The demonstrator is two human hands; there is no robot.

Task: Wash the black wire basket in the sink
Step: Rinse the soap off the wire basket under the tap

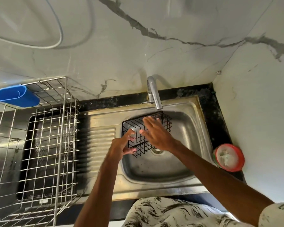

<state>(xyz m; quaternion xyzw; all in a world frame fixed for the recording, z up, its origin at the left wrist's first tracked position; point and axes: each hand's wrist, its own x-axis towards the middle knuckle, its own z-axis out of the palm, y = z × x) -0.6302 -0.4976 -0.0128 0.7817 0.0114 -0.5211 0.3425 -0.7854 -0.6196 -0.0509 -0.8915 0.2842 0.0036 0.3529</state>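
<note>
The black wire basket point(138, 140) is held tilted over the steel sink point(162, 166), its far end under the tap point(155, 94), from which a thin stream of water runs. My left hand point(120, 146) grips the basket's near left corner, with the index finger stretched along its edge. Fingers spread, my right hand point(156, 133) lies flat against the basket's upper side and covers part of it. The sink drain point(157, 151) shows just below the basket.
A tall silver wire dish rack point(44, 145) stands on the drainboard to the left, with a blue plastic holder point(15, 95) hung on its back edge. A red-rimmed tub point(229, 157) sits on the black counter at the right. Marble-patterned wall tiles rise behind.
</note>
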